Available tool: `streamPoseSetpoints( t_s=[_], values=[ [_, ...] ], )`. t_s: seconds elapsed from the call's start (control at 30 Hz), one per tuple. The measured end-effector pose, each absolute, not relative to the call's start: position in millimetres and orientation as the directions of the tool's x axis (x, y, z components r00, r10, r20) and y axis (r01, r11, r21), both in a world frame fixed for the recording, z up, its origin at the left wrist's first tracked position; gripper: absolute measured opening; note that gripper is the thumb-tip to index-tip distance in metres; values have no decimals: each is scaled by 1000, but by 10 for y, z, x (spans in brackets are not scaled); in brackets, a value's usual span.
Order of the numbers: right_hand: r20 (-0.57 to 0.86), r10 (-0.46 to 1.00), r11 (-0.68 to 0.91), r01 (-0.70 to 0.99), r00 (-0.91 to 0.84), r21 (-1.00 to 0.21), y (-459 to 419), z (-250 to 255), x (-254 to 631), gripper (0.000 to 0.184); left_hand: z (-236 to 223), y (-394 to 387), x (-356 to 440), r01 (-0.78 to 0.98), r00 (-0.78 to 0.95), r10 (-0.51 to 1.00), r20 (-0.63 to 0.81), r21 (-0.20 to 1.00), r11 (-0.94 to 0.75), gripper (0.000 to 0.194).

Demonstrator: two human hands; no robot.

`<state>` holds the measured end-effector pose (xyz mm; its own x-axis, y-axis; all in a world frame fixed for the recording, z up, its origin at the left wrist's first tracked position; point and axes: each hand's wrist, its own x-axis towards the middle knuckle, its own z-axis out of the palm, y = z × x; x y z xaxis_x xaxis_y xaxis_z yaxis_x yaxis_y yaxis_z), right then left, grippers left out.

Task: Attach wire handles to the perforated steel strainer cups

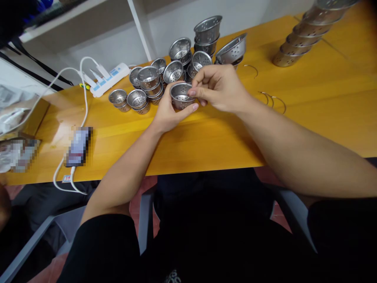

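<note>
My left hand is wrapped around a small perforated metal cup, its open top tilted toward me above the table. At the cup's right rim, my right hand is closed in a pinch, thumb against the fingers. Something thin may be between those fingertips, but I cannot make it out. Just behind the held cup stand more perforated cups, some nested in short stacks. To the right of my right hand, a few thin curved wires lie on the table.
The yellow wooden table carries larger stacked cups at the back and a tall leaning stack at the far right. Leftward are a white power strip, white cables, a phone and plastic bags. Another person sits at the left edge.
</note>
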<state>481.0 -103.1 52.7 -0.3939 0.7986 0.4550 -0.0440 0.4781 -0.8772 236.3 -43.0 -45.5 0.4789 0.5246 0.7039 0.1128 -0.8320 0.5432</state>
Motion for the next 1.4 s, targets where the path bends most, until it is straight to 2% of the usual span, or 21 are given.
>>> streamPoseSetpoints(
  t_s=[0.37, 0.53, 0.6, 0.7, 0.8, 1.0, 1.2, 1.3, 1.4],
  values=[
    [387, 831, 458, 97, -398, -883, -1076, 524, 4798, 69, -354, -538, 2362, 259, 483, 581, 655, 527, -810, 97],
    [480, 800, 555, 136, -360, -821, -1112, 531, 4777, 70, -304, -554, 2350, 325, 440, 635, 635, 546, -772, 98],
    [550, 771, 616, 160, -320, -771, -1118, 542, 4802, 60, -283, -541, 2331, 338, 421, 647, 636, 552, -762, 99],
    [612, 722, 690, 267, -324, -673, -1108, 562, 4864, 34, -270, -511, 2299, 343, 409, 661, 629, 566, -750, 104],
    [640, 675, 738, 317, -366, -596, -1080, 556, 4901, 26, -288, -478, 2276, 340, 405, 662, 631, 568, -750, 108],
    [608, 716, 695, 278, -342, -663, -1098, 546, 4878, 33, -346, -421, 2246, 341, 395, 669, 630, 576, -743, 107],
    [531, 760, 638, 279, -373, -718, -1128, 578, 4895, 29, -379, -385, 2203, 342, 447, 638, 626, 539, -769, 106],
    [573, 748, 660, 287, -335, -694, -1122, 582, 4899, 32, -387, -391, 2204, 350, 463, 633, 620, 528, -774, 103],
    [591, 724, 688, 314, -356, -654, -1126, 588, 4910, 26, -378, -406, 2209, 344, 461, 628, 627, 526, -778, 100]
  ],
)
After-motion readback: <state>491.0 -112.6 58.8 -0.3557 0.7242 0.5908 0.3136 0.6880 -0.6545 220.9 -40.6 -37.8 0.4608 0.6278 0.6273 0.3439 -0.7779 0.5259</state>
